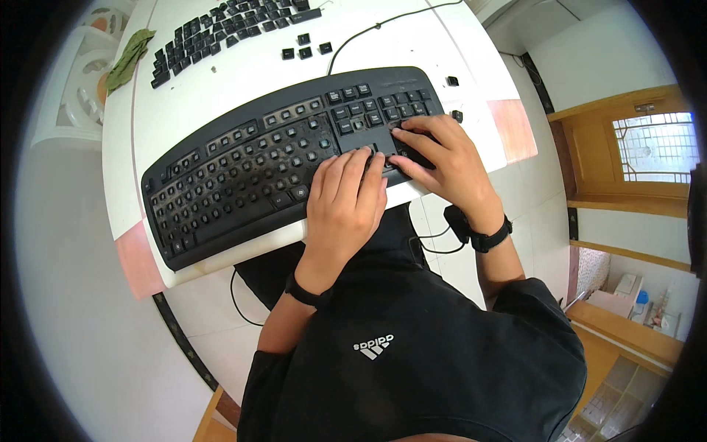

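A black computer keyboard [361, 138] lies at a slant along the near side of the white table. Most of its left and middle part is stripped of keycaps, leaving dusty key posts; the right-hand blocks still carry many black caps. My left hand [345, 193] rests over the near edge, its fingers stretched toward the arrow keys. On the number pad side, my right hand [451, 160] has its thumb and index finger apart, tips touching the keyboard. Whatever lies beneath the fingers of both hands is partly hidden.
Many loose black keycaps [221, 33] are laid out in rows at the far left of the table [243, 85]. Several more keycaps [305, 53] sit nearer the middle, with one keycap [452, 81] at the right. A green cloth [131, 59] hangs at the left edge. The keyboard's cable [353, 37] runs away behind.
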Demonstrator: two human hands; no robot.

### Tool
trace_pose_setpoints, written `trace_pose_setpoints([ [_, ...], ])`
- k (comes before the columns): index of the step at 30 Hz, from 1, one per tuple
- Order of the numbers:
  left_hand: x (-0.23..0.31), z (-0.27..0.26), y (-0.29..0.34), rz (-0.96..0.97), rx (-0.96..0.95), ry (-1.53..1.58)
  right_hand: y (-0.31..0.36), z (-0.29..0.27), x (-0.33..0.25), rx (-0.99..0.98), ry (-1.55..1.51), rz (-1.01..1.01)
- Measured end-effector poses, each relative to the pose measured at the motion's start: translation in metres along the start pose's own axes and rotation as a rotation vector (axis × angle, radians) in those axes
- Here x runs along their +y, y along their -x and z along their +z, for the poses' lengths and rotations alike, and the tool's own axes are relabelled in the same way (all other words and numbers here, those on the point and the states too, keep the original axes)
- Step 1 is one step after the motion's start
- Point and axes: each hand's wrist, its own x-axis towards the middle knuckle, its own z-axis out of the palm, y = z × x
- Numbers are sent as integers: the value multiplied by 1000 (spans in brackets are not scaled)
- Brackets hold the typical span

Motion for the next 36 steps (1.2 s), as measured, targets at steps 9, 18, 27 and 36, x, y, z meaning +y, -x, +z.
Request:
trace_pose_setpoints([
  [9,1,1,0,-61,-87,-114,-5,17,2,100,18,-1],
  [18,2,0,0,-42,-109,-114,1,20,2,303,-9,35],
  [27,4,0,1,-55,-65,-119,22,-16,37,477,127,511],
  [36,-1,0,10,-78,39,-100,20,-17,11,335,19,545],
])
